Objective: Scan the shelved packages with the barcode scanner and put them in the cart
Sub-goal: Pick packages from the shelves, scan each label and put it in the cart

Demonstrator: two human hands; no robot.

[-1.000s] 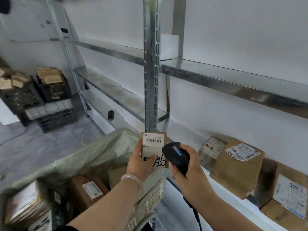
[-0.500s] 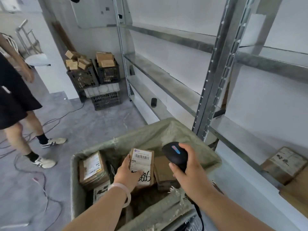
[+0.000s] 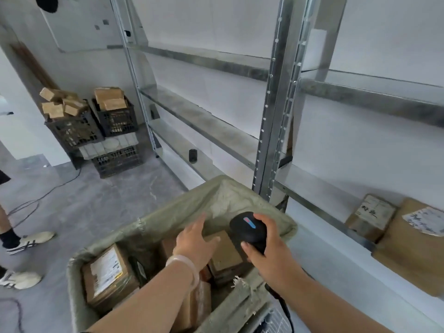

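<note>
Hovering over green woven-sack-lined cart [image 3: 168, 216] with black handheld barcode scanner [image 3: 247, 229].
Spreads left hand [image 3: 194, 243], fingers straight and holding nothing, over plain brown cardboard package [image 3: 227, 253] lying inside among other boxes; wraps right hand [image 3: 270, 257] round scanner just beside it; farther right, labelled brown cardboard parcels [image 3: 370, 216] low in grey metal shelving rack [image 3: 269, 121].

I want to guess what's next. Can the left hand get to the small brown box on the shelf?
Probably yes. The left hand is empty over the cart. The small box sits uncovered on the shelf, but the right hand and scanner lie between, so it must cross them.
</note>
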